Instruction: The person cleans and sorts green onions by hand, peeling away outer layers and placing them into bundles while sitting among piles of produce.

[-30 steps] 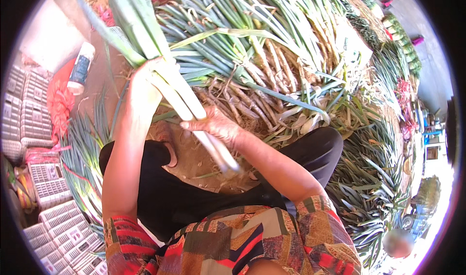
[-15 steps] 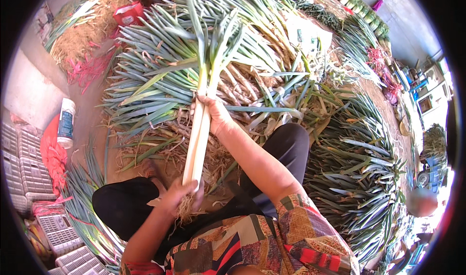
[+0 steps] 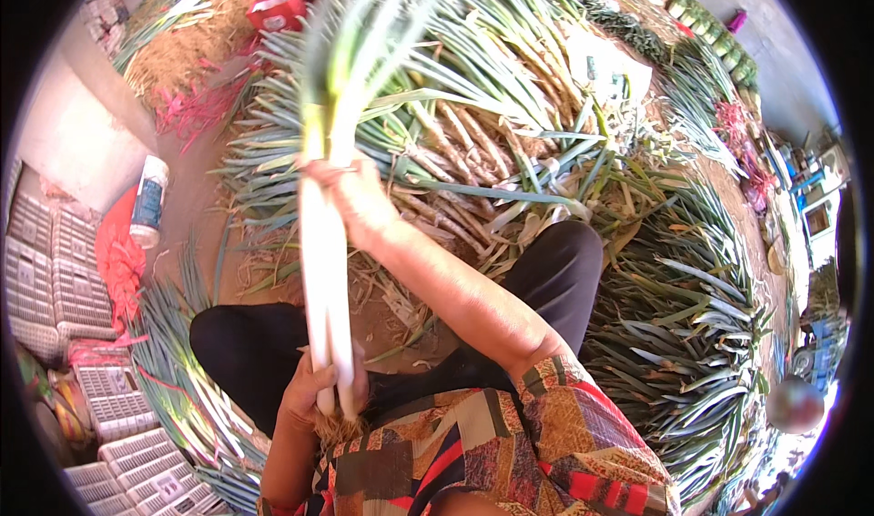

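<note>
Along the left edge of the floor (image 3: 188, 181), white crates (image 3: 80, 284) stand beside a red cloth (image 3: 121, 263) and a white-and-blue tub (image 3: 149, 202). Toward its far left corner, pink twine (image 3: 193, 113) lies near straw (image 3: 187, 47) and a red bag (image 3: 276, 12).

Brown floor (image 3: 193, 181) beside a pale wall (image 3: 86, 116), bright light (image 3: 806, 443) at far right
</note>
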The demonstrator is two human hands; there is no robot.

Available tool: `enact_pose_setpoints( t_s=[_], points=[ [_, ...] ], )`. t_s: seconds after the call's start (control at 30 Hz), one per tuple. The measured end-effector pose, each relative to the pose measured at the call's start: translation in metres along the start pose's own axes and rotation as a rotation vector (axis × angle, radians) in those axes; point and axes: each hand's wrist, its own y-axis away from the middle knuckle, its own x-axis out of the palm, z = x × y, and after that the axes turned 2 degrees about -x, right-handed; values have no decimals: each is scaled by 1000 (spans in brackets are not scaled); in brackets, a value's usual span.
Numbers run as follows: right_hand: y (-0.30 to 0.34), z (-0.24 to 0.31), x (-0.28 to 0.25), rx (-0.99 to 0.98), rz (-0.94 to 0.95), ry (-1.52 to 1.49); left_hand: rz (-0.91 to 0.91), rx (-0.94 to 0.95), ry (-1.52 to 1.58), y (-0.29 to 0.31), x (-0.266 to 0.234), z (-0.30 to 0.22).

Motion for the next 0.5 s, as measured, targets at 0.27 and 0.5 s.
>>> enact_pose_setpoints(
  t_s=[0.27, 0.5],
  points=[
    [26, -42, 14, 111, 670, 601, -688, 676, -342, 91, -46, -96],
    [23, -58, -147, 638, -156, 747, -1399, 137, -593, 215, -320, -58]
  ],
)
